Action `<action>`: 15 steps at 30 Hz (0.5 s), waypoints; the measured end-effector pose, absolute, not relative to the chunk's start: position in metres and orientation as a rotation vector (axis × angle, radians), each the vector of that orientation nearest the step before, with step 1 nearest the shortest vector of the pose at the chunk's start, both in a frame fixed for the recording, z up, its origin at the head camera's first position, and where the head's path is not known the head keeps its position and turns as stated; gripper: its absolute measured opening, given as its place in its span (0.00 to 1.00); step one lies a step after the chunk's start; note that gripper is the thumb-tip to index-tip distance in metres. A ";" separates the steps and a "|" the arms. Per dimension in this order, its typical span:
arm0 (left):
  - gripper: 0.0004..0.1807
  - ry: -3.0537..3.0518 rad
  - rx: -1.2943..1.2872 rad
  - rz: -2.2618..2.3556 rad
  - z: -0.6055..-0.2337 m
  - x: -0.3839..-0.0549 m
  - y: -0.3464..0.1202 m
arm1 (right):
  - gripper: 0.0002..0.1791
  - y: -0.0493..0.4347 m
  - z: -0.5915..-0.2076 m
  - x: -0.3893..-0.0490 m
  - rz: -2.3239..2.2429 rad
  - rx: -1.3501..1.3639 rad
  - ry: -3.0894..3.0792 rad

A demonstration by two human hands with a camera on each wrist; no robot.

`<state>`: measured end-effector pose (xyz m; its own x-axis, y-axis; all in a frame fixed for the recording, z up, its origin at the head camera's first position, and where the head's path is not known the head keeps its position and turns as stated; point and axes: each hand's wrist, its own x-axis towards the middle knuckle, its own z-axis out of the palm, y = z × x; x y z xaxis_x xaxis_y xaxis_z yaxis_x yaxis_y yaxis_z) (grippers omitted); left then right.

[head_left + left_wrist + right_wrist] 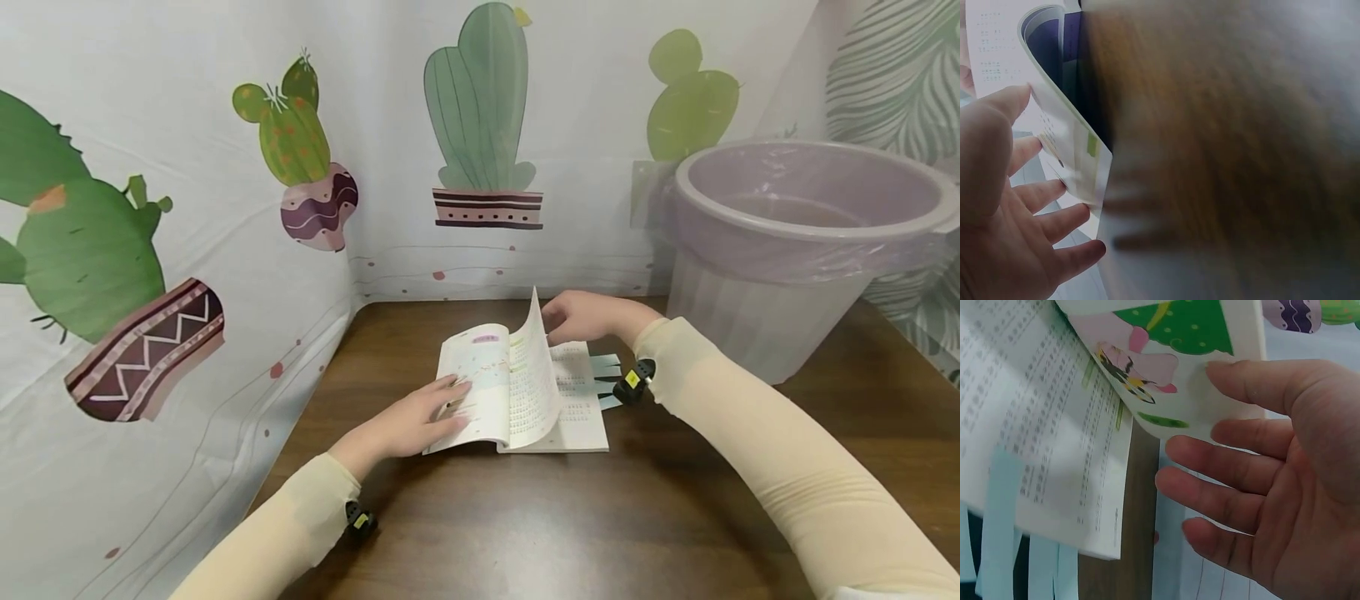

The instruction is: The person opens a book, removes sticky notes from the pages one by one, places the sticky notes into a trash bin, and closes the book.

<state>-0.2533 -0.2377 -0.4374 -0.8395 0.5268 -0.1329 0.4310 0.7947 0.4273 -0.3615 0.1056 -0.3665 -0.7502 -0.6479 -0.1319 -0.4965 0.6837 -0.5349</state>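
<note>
From above, the head view faces forward and down across the brown wooden bench (450,517); both wrist views, close in, share the open white-paged paper book (487,400), the left's blurred side probably bench.

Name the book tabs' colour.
The tabs are pale blue, clearest in the right wrist view.

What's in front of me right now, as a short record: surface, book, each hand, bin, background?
Surface: brown wooden table
Book: lying open, one page raised
Markers: pale blue strips at the book's right edge
Left hand: resting on the left-hand pages
Right hand: touching the raised page
Bin: right of the book, plastic-lined
Background: white cloth with cactus prints
</note>
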 end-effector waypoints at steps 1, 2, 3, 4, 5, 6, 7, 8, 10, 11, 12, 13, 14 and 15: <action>0.36 2.744 0.732 0.560 -0.438 -0.252 -0.239 | 0.32 0.103 -0.366 -0.361 -0.694 -0.904 2.583; 0.36 2.746 0.719 0.558 -0.439 -0.251 -0.240 | 0.34 0.100 -0.367 -0.361 -0.696 -0.904 2.581; 0.37 2.747 0.705 0.555 -0.440 -0.250 -0.242 | 0.36 0.097 -0.367 -0.361 -0.697 -0.900 2.578; 0.37 2.750 0.694 0.548 -0.441 -0.249 -0.243 | 0.37 0.094 -0.368 -0.361 -0.698 -0.897 2.577; 0.37 2.752 0.691 0.548 -0.441 -0.249 -0.244 | 0.39 0.091 -0.368 -0.360 -0.694 -0.895 2.578; 0.37 2.755 0.685 0.540 -0.442 -0.249 -0.246 | 0.40 0.088 -0.369 -0.360 -0.690 -0.889 2.580; 0.37 2.758 0.681 0.531 -0.443 -0.248 -0.247 | 0.40 0.085 -0.369 -0.359 -0.688 -0.883 2.580; 0.38 2.759 0.680 0.528 -0.444 -0.248 -0.248 | 0.41 0.082 -0.370 -0.358 -0.689 -0.879 2.577; 0.37 2.770 0.690 0.525 -0.446 -0.250 -0.251 | 0.42 0.077 -0.371 -0.357 -0.692 -0.869 2.571; 0.38 2.773 0.692 0.529 -0.446 -0.250 -0.252 | 0.42 0.074 -0.371 -0.356 -0.696 -0.863 2.568; 0.38 2.776 0.683 0.524 -0.447 -0.251 -0.254 | 0.43 0.071 -0.371 -0.355 -0.705 -0.857 2.567; 0.38 2.781 0.678 0.522 -0.447 -0.252 -0.255 | 0.43 0.069 -0.371 -0.354 -0.716 -0.856 2.564; 0.38 2.785 0.673 0.520 -0.447 -0.253 -0.257 | 0.44 0.066 -0.372 -0.353 -0.725 -0.862 2.564; 0.38 2.789 0.667 0.518 -0.448 -0.254 -0.258 | 0.44 0.064 -0.372 -0.353 -0.727 -0.868 2.568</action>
